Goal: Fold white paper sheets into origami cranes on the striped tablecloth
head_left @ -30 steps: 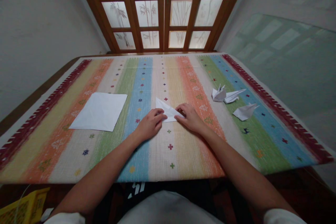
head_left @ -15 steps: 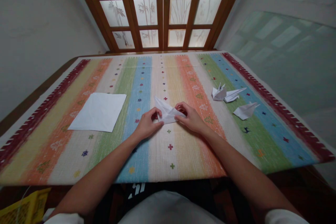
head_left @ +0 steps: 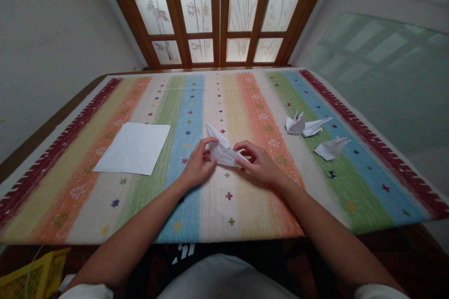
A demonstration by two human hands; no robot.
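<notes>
Head view: the paper [head_left: 221,150], white and already creased to a long pointed shape, is at the middle of the striped cloth [head_left: 228,205], its far tip raised and pointing away to the left. The left hand [head_left: 197,167] pinches its near left edge between thumb and fingers. The right hand [head_left: 258,164] pinches its right end the same way, so both hands grasp the paper and neither lies flat.

For this fold, the grip seems best kept light and close to the crease line, with the edges matched before any pressing. Laying the piece back on the cloth would probably give a sharper crease than working it in the air.

A flat sheet [head_left: 133,147] lies well to the left. Three folded figures [head_left: 295,124] [head_left: 315,126] [head_left: 331,148] lie to the right, well apart from the hands.
</notes>
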